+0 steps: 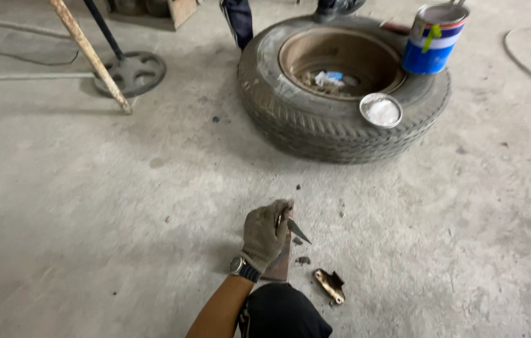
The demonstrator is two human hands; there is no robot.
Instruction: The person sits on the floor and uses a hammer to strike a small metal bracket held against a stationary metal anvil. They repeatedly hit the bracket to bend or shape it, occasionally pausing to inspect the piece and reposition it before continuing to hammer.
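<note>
My left hand (pixel 265 235), in a worn grey glove with a watch at the wrist, is closed around a small knife (pixel 299 231) whose pointed blade sticks out to the right. Under the hand a flat reddish-brown strip (pixel 280 266) lies on the concrete floor, partly hidden by the glove. A small dark scrap (pixel 303 260) sits just right of the strip. A brass-coloured metal piece (pixel 330 285) lies a little further right and nearer to me. My right hand is out of view. My dark-clothed knee (pixel 284 313) fills the bottom edge.
A large tyre (pixel 290 119) lies flat ahead, with a blue and white can (pixel 434 40) and a small round tin of white powder (pixel 381 111) on its sidewall. Another person's leg (pixel 238 20) stands behind it. A wooden pole (pixel 90 55) and a round metal base (pixel 133 72) are at the far left.
</note>
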